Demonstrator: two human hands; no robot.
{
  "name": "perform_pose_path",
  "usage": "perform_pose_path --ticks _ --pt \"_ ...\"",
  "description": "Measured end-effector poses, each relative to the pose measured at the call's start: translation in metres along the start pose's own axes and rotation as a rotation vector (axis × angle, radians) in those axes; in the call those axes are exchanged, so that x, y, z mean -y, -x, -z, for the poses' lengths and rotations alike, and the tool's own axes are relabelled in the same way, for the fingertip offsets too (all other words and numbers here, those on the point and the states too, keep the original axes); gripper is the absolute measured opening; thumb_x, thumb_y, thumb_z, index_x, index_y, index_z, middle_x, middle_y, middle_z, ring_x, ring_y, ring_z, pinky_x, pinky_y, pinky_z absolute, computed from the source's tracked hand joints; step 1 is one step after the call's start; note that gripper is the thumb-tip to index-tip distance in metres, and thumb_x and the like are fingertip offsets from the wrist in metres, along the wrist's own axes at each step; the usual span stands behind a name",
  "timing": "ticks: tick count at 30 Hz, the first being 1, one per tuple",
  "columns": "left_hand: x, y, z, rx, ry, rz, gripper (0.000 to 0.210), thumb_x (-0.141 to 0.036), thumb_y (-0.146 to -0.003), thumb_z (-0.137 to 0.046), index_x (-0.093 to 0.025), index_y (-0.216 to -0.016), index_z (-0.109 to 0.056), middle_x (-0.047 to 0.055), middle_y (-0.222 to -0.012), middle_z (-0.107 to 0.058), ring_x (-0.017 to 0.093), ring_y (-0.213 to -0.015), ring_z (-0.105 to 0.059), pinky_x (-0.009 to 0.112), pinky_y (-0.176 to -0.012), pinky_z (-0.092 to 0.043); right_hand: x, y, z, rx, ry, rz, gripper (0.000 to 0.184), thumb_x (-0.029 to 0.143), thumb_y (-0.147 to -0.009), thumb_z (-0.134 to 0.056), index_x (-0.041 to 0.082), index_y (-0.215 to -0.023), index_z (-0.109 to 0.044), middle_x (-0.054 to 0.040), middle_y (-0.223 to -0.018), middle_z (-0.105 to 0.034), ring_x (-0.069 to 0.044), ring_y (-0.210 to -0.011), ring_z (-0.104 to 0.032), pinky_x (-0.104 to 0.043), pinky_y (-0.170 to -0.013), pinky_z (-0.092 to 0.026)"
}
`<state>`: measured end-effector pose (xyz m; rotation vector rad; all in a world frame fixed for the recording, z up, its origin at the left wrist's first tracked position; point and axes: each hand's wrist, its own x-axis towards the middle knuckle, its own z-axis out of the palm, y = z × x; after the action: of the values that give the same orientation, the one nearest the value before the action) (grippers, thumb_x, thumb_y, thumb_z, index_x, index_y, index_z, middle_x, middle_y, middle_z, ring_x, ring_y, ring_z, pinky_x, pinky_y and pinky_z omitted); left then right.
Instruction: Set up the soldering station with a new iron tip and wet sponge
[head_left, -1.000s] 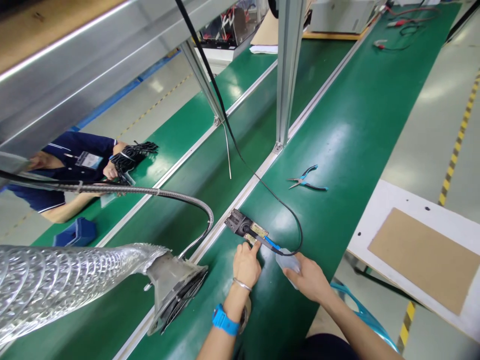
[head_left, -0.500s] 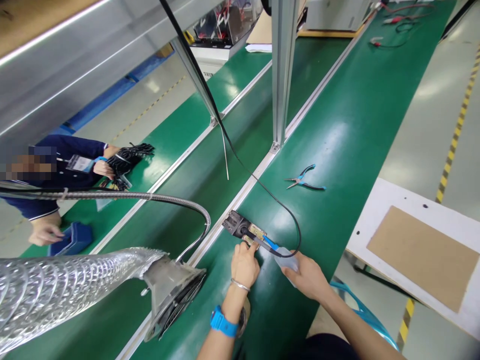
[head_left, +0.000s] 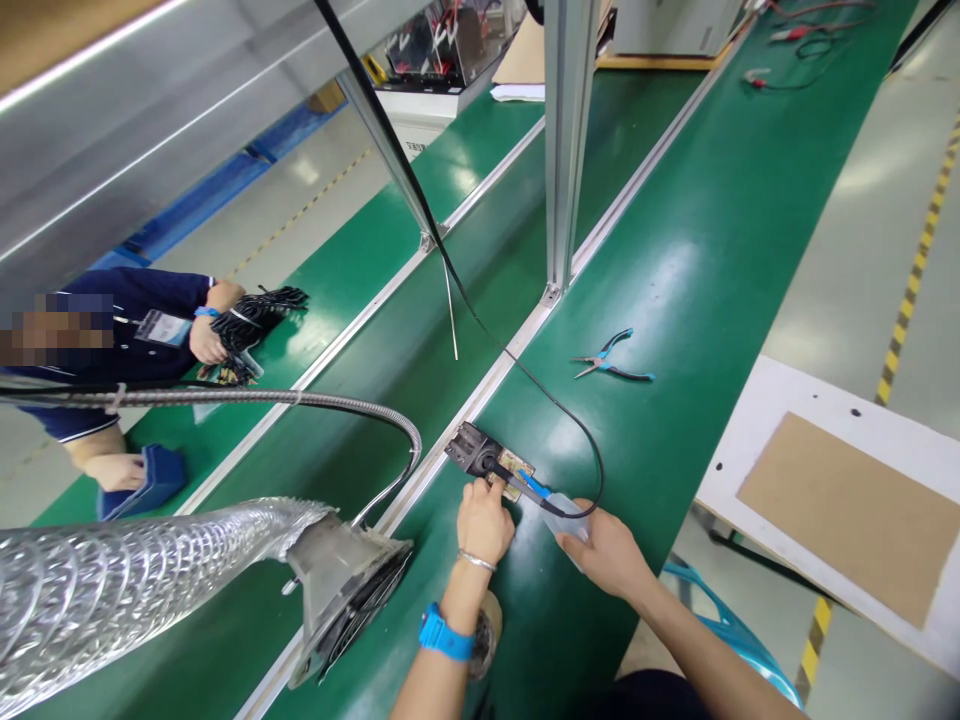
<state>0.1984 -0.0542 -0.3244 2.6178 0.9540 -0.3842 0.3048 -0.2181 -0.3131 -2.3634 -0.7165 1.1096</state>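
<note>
A small yellowish circuit board (head_left: pixel 517 462) lies on the green bench beside a black block (head_left: pixel 472 449). My left hand (head_left: pixel 484 520) has its fingers closed at the board's near edge, partly hiding it. In my right hand (head_left: pixel 607 550) is a translucent bottle (head_left: pixel 566 518), its blue tip (head_left: pixel 534 484) pointing over the board. A dark soldering-iron-like handle (head_left: pixel 517 482) rests in the black block, and its thin cable (head_left: pixel 592 440) loops past my right hand. Near my left wrist stands a round container (head_left: pixel 486 632), partly hidden by my arm.
Long-nose pliers (head_left: pixel 615 358) lie open on the bench. A fume hood (head_left: pixel 352 590) on a foil duct (head_left: pixel 187 580) stands to the left, near a metal post (head_left: pixel 562 150). Across the bench, a co-worker's hand (head_left: pixel 120 470) is at a blue bin (head_left: pixel 161 480).
My left hand has shifted slightly at the board's edge. The bottle's blue tip has moved a little left over the board. The co-worker's hand has reached into the blue bin.
</note>
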Motion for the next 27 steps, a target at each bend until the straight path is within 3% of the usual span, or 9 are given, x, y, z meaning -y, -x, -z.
perform_pose_path --ticks 13,21,27 --pt "0.006 0.001 -0.002 0.017 0.053 0.004 0.054 -0.004 -0.072 -0.042 -0.015 -0.123 -0.057 0.011 -0.093 -0.052 0.024 -0.089 -0.044 0.034 -0.085 -0.038 0.009 -0.003 -0.008 0.022 -0.049 0.070 0.034 0.036 -0.078 -0.053 0.021 -0.108 -0.055 -0.0039 -0.099 -0.065 -0.023 -0.094 -0.059 -0.029 -0.076 -0.042" --pt "0.007 0.025 -0.005 0.018 0.130 0.011 0.062 -0.004 -0.072 -0.042 -0.021 -0.131 -0.050 0.010 -0.093 -0.050 0.023 -0.088 -0.043 0.034 -0.083 -0.039 -0.004 0.006 -0.015 0.056 0.016 0.072 0.051 0.042 -0.077 -0.049 0.011 -0.117 -0.053 -0.0137 -0.111 -0.061 -0.029 -0.104 -0.056 -0.036 -0.090 -0.042" --pt "-0.004 0.034 -0.008 0.043 0.159 0.045 0.064 -0.008 -0.073 -0.042 -0.023 -0.135 -0.045 0.012 -0.098 -0.050 0.026 -0.093 -0.043 0.037 -0.082 -0.039 -0.014 0.012 -0.008 0.096 -0.012 0.086 0.051 0.046 -0.078 -0.046 0.017 -0.120 -0.052 -0.0093 -0.110 -0.063 -0.027 -0.103 -0.057 -0.036 -0.089 -0.043"
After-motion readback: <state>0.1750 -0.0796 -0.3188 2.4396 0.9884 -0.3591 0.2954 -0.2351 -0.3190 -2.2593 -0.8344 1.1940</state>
